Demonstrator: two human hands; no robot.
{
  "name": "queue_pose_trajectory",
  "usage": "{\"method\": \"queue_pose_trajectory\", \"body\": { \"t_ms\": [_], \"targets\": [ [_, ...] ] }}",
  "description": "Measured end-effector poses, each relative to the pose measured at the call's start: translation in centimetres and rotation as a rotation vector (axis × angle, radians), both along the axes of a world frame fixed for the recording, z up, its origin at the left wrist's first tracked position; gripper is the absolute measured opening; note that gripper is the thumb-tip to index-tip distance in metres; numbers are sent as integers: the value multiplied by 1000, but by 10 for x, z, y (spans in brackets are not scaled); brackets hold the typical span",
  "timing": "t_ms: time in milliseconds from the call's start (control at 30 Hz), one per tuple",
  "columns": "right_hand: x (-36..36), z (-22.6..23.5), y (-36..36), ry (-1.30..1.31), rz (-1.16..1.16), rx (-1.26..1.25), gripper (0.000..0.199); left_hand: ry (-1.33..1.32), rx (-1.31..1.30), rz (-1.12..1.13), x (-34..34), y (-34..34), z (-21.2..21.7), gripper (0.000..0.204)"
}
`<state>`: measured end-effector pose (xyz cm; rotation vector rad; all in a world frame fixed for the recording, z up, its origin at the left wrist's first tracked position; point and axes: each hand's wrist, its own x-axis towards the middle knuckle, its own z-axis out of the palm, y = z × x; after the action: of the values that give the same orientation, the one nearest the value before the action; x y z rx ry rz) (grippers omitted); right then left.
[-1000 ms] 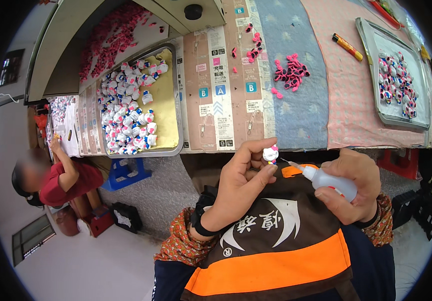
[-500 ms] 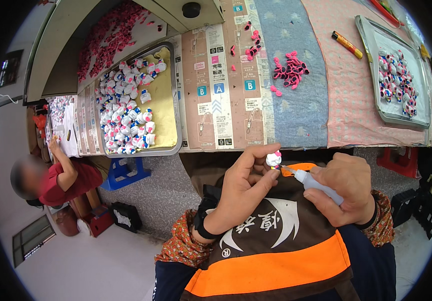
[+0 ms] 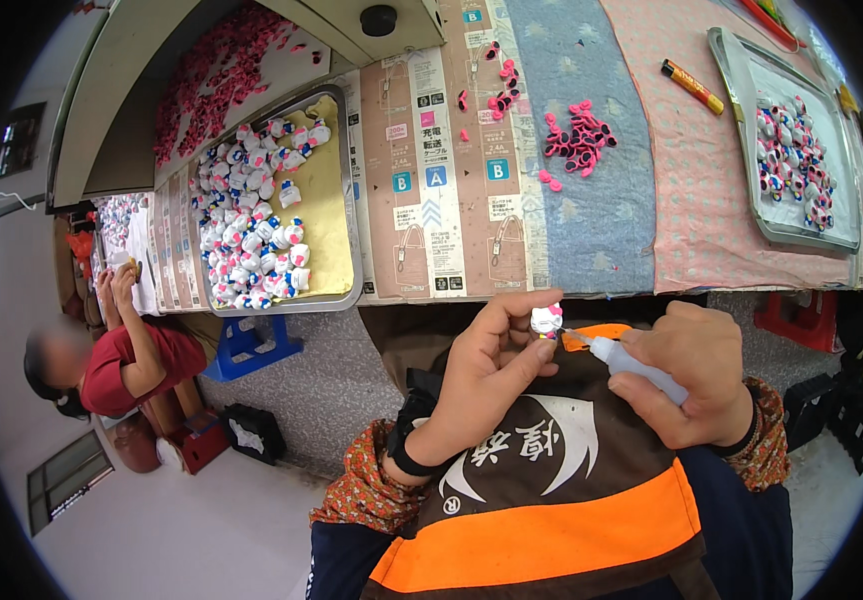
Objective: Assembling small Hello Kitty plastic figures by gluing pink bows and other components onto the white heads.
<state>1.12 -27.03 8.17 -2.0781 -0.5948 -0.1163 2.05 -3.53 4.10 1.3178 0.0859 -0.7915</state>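
The left hand (image 3: 486, 370) was up in front of the apron, thumb and fingertips pinched shut around a small white figurine (image 3: 546, 319) with pink on it, held just below the near edge of the table (image 3: 591, 230). The right hand (image 3: 686, 375) was wrapped closed around a small white squeeze bottle (image 3: 636, 366), and its long axis ran slantwise, from the fist at lower right up toward the upper left. The thin nozzle pointed left at the figurine, the tip right at it; whether it actually touched could not be told. An orange cap or collar (image 3: 591, 334) showed just behind the nozzle. Up on the table, a metal tray (image 3: 349, 215) near the left end held a heap of white figurines on a yellow cloth, and a second tray (image 3: 741, 130) toward the right end carried more of them. Between the two, a loose cluster of pink bows (image 3: 576, 140) lay on the blue cloth, with a yellow marker (image 3: 693, 86) near the far edge on the pink cloth. At the far left, another person in a red shirt (image 3: 126, 355) sat at the same table.
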Motion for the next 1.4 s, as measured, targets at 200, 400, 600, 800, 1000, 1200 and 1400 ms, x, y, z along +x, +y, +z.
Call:
{"method": "queue_pose_trajectory", "body": {
  "t_ms": [200,400,600,800,1000,1200,1400],
  "targets": [
    [-2,-1,-1,2,-43,88,28,103,-98,18,3,3,-1,44],
    [-3,-3,0,-14,-44,50,28,143,-135,28,4,3,1,45],
    [-3,-5,0,24,-33,21,27,165,-177,31,4,4,-4,45],
    [8,-11,-21,356,-412,458,41,270,-276,63,5,5,-7,45],
    [56,-27,-40,335,-465,742,45,270,-279,83,4,5,-6,43],
    [89,-54,-74,302,-556,453,44,245,-238,91,5,5,-5,41],
    [89,-62,-80,275,-651,316,43,170,-181,97,7,8,-8,38]
  ]
}}
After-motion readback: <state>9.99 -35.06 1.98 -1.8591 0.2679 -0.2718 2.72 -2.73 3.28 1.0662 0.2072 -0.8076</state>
